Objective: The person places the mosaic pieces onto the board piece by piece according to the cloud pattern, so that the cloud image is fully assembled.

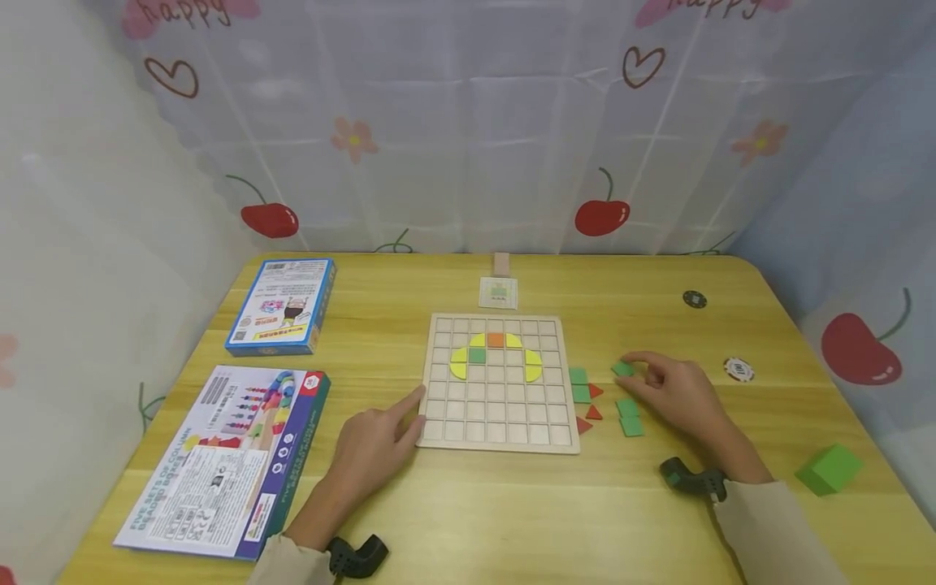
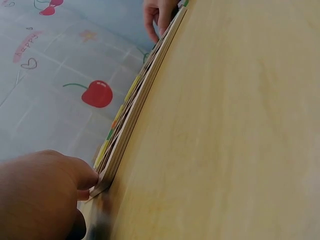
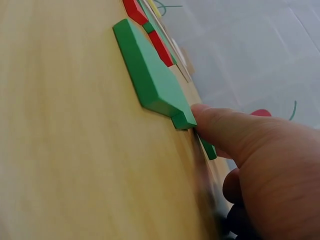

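Note:
A wooden grid board (image 1: 497, 406) lies in the middle of the table and carries yellow pieces (image 1: 459, 363), an orange square (image 1: 495, 340) and a green square (image 1: 477, 355). My left hand (image 1: 376, 439) rests at the board's near left corner, its fingertips (image 2: 85, 182) pressing against the board's edge (image 2: 130, 120). My right hand (image 1: 673, 390) is to the right of the board. Its index finger and thumb pinch a green square tile (image 1: 623, 368) that lies on the table. In the right wrist view, the fingertip (image 3: 210, 117) meets that green tile (image 3: 209, 149).
Loose green tiles (image 1: 629, 416) and red triangles (image 1: 593, 413) lie between the board and my right hand. A green cube (image 1: 829, 469) sits at the far right. A blue box (image 1: 281, 306) and a printed box (image 1: 227, 459) lie on the left. A card (image 1: 498, 292) and two chips (image 1: 738, 370) lie further back.

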Action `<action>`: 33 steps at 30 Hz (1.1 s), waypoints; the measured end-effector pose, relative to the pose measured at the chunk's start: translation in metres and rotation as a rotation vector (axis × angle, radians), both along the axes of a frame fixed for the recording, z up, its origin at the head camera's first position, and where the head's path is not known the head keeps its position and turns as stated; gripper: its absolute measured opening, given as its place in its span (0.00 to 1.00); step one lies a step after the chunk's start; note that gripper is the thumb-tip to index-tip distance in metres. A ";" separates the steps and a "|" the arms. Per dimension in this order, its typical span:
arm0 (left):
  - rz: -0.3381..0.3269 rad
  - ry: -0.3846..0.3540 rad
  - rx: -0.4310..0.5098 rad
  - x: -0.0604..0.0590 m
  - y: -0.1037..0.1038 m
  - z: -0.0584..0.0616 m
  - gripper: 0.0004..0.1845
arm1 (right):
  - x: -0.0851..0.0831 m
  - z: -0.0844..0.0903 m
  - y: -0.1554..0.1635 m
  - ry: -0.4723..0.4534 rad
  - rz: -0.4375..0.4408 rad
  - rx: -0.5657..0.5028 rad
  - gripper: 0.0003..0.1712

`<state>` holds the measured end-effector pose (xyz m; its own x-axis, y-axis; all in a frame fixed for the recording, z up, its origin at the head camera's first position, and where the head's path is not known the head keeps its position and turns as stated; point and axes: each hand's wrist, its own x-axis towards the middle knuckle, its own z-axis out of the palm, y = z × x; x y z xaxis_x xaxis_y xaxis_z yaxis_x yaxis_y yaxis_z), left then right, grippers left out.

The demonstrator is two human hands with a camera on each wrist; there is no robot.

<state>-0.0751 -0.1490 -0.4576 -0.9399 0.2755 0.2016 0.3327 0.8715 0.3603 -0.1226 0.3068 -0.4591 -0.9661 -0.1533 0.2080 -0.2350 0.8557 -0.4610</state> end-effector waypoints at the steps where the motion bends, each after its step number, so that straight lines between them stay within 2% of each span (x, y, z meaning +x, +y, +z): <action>1: 0.001 -0.002 0.001 0.000 0.000 0.000 0.24 | 0.000 0.000 -0.001 0.008 0.001 -0.001 0.21; 11: 0.001 0.009 0.014 0.001 -0.002 -0.001 0.24 | 0.000 -0.001 -0.006 -0.006 -0.060 -0.030 0.24; 17: -0.008 0.015 0.013 0.000 -0.001 -0.001 0.24 | 0.001 0.012 -0.020 0.005 -0.090 -0.086 0.25; 22: -0.004 0.013 0.019 0.000 -0.001 0.000 0.24 | -0.001 0.024 -0.047 0.006 -0.055 -0.111 0.23; 27: -0.003 0.010 0.014 0.000 -0.001 0.001 0.24 | -0.006 0.024 -0.078 0.028 0.013 -0.106 0.22; 33: -0.007 0.022 0.020 0.000 -0.001 -0.001 0.24 | -0.012 0.025 -0.116 0.059 0.086 -0.161 0.22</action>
